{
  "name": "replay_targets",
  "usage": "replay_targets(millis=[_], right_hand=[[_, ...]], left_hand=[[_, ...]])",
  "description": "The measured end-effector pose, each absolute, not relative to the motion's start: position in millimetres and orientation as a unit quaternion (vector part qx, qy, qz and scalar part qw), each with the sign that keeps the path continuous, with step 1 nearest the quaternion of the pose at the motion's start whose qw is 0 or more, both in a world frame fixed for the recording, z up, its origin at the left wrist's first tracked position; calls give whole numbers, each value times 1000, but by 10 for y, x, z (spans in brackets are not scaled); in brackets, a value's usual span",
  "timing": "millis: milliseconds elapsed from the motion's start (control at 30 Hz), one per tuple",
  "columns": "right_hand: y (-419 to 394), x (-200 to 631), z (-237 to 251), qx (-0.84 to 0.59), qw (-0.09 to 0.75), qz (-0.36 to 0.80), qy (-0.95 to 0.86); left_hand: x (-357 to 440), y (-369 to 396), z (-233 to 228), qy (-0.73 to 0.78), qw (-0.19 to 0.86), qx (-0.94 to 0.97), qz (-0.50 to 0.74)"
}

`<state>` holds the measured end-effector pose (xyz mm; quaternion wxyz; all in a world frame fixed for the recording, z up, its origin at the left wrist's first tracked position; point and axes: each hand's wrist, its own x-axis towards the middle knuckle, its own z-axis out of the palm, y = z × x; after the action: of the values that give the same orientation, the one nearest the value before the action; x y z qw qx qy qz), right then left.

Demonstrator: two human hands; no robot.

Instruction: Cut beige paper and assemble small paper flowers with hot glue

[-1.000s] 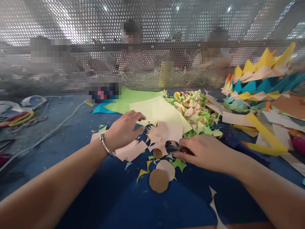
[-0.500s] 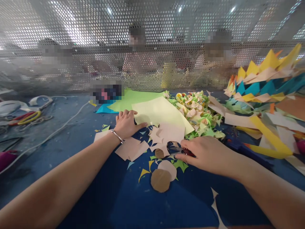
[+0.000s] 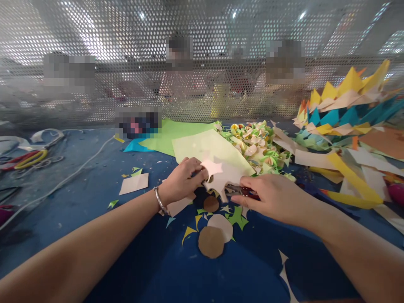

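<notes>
Blue tabletop [image 3: 151,269], scuffed; grey perforated screen [image 3: 205,25] behind; bright lights [image 3: 234,15] through holes.

the left forearm [image 3: 101,248] and the right forearm [image 3: 356,244] are angled inward from both sides. the left hand [image 3: 181,181] has its thumb and fingertips pinched together. the right hand [image 3: 268,195] is curled in a grip.

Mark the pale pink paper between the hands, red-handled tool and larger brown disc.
Pale pink paper [image 3: 227,177]: head view, middle of sheet.
Red-handled tool [image 3: 251,193]: head view, on its handle.
Larger brown disc [image 3: 211,242]: head view, centre of face.
</notes>
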<state>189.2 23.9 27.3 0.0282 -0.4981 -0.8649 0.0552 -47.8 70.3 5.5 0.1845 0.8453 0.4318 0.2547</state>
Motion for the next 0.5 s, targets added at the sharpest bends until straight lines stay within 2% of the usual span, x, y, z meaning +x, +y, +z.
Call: replay_targets(millis=[67,133,200,367,500], right_hand=[[245,1890,271,-503,21,58,-862],[244,1885,263,-505,14,56,-861],[239,1881,254,-503,11,50,-863],[242,1879,253,-493,16,52,-869],[271,1898,272,-501,113,76,-855]], left_hand=[[-462,670,91,447,293,786,312],[-443,638,113,463,356,738,338],[-430,625,106,470,370,733,324],[-448,682,34,476,327,757,306],[-479,703,16,471,408,695,360]])
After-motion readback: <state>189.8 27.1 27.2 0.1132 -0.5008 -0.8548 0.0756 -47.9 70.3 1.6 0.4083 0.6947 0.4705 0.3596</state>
